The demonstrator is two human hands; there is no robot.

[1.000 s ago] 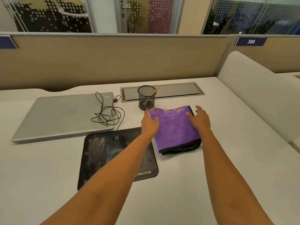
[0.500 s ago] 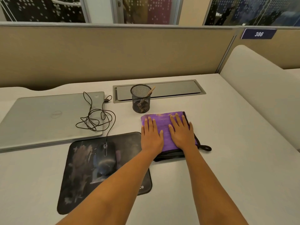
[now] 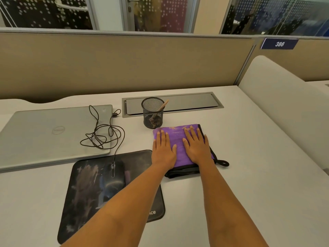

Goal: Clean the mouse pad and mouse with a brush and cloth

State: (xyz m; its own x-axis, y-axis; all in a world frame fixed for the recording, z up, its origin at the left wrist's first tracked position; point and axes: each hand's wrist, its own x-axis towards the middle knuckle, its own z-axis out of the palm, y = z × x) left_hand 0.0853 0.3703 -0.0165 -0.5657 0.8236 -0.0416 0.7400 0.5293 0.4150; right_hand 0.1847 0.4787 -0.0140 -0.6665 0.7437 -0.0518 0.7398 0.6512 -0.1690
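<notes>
White desk (image 3: 240,175), tan cubicle partition (image 3: 124,65) behind it, glass walls (image 3: 53,13) beyond. Closed silver laptop (image 3: 44,136) on the left. Black mouse pad (image 3: 83,196), smeared and dusty, up front. Folded purple cloth (image 3: 179,135) just right of it, left hand (image 3: 162,151) and right hand (image 3: 196,147) pressing flat, fingers straight. Wired mouse (image 3: 115,180) sits on the pad; brush (image 3: 164,104) stands in the mesh cup (image 3: 153,116).

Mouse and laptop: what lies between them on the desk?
In the head view, the cable from the mouse crosses the mouse pad and a bare strip of desk, then coils on the closed laptop.
</notes>
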